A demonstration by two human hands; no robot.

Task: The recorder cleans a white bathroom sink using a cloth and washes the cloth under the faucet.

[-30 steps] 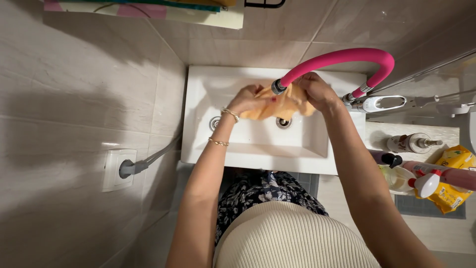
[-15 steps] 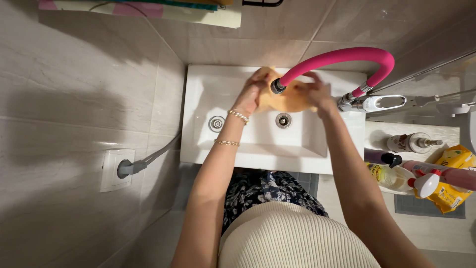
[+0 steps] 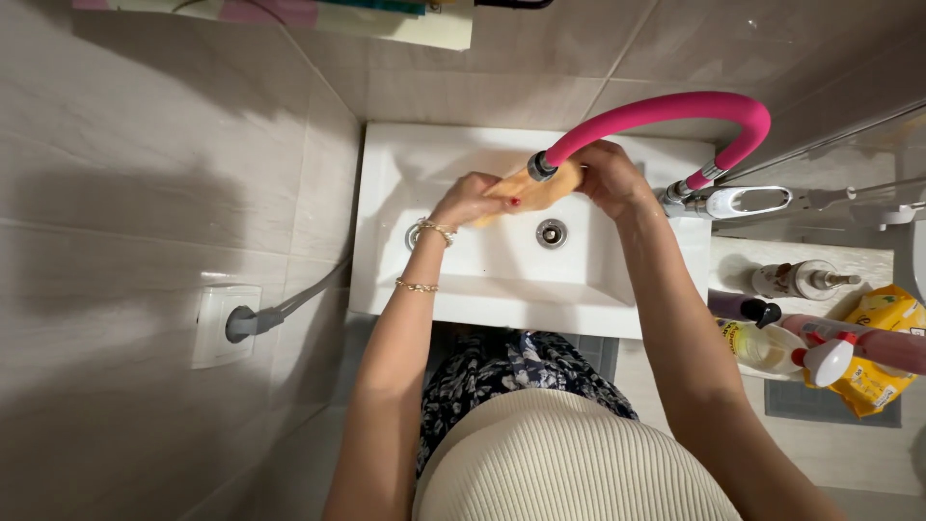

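Observation:
Over a small white sink [image 3: 502,289] I hold an orange cloth [image 3: 545,185] stretched between both hands. My left hand [image 3: 470,200] grips its left end and my right hand [image 3: 606,178] grips its right end. The cloth sits right under the metal nozzle of a pink flexible faucet [image 3: 666,108], above the sink drain [image 3: 551,233]. Bracelets circle my left wrist.
Grey tiled walls close in the sink on the left and back. A wall socket with a grey plug [image 3: 230,325] is at the left. Bottles and a spray bottle [image 3: 820,357] and a yellow packet [image 3: 883,347] stand at the right beside the faucet handle [image 3: 733,201].
Both hands rubbed the cloth up toward the sink's back edge, then came down again. The cloth is now pulled into a narrower twisted strip, with the left hand further left.

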